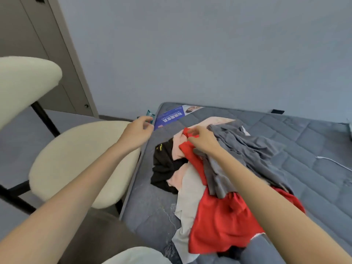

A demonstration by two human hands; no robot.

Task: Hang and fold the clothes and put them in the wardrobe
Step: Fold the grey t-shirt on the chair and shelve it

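Note:
A pile of clothes lies on the grey mattress (314, 141): a red garment (219, 221), a grey garment (253, 155), a black one (163, 164), a pink one (178, 149) and a beige one (190, 193). My right hand (202, 139) pinches the upper edge of the red garment near the top of the pile. My left hand (138, 130) hovers to the left, over the mattress edge, with fingers loosely curled and nothing in them.
A cream upholstered chair (76, 161) with black legs stands close against the mattress's left side. Grey-brown wardrobe doors (38, 54) stand at the back left. A blue printed label (169, 117) lies at the mattress's far corner. A white cable (333, 162) lies at right.

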